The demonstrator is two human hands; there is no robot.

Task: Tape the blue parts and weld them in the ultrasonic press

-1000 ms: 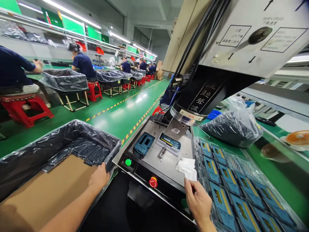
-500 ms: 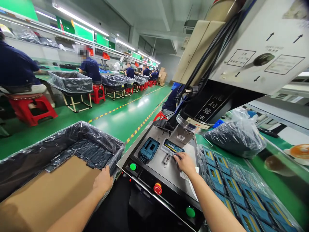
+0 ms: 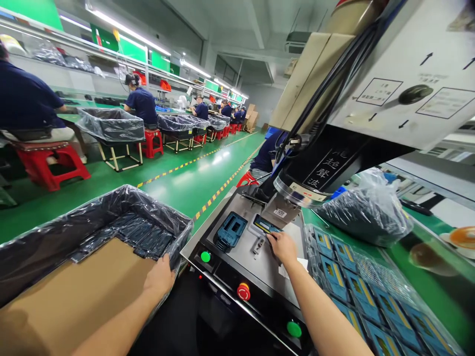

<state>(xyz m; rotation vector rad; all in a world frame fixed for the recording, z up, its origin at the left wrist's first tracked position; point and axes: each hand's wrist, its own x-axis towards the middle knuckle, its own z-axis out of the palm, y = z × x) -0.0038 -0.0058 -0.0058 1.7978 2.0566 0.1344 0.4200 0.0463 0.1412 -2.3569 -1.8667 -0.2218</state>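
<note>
Casing (image 3: 261,222), yellow-striped, in rounded white fixture (image 3: 255,231)

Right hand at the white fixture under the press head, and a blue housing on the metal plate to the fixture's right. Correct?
Not quite: in the head view, the blue housing lies on the metal plate to the left of the white fixture. The right hand is indeed at the fixture under the press head.

Centre of frame, I note: dark-blue piece (image 3: 268,223), yellow strip (image 3: 261,226); blue housing (image 3: 226,232). Lower centre: red button (image 3: 243,291). Lower right: blue parts (image 3: 331,284), yellow strips (image 3: 339,274). Lower left: brown cardboard (image 3: 85,296). Floor (image 3: 185,190) green, line (image 3: 209,201) yellow-and-dark striped.
</note>
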